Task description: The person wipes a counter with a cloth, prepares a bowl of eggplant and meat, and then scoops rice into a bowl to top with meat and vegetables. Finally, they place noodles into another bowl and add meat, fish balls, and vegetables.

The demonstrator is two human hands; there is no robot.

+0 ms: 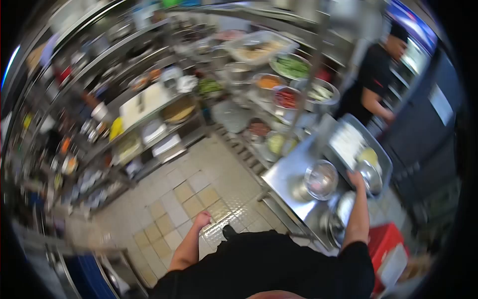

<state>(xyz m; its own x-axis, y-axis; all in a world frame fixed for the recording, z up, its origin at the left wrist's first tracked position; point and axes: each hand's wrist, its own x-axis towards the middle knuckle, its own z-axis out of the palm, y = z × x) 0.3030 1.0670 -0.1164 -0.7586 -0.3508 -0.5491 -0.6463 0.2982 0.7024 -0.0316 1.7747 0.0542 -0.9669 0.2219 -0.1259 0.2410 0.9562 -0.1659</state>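
My right hand (356, 180) reaches over a grey plastic tub (387, 158) and grips the rim of a shiny metal bowl (371, 178) at the tub's near end. White contents (348, 142) and a pale yellow piece (368, 156) lie in the tub; blur hides what they are. Beside the tub, another round metal bowl (321, 179) stands on the steel table. Over the tiled floor, away from any object, my left hand (202, 220) hangs with curled fingers and nothing visible in it.
A co-worker in black (371, 74) stands beyond the tub by a dark fridge door (423, 124). Shelves with bowls of cut vegetables (291, 66) line the far side. A red container (386, 249) stands at my right, a steel table (284, 174) before me.
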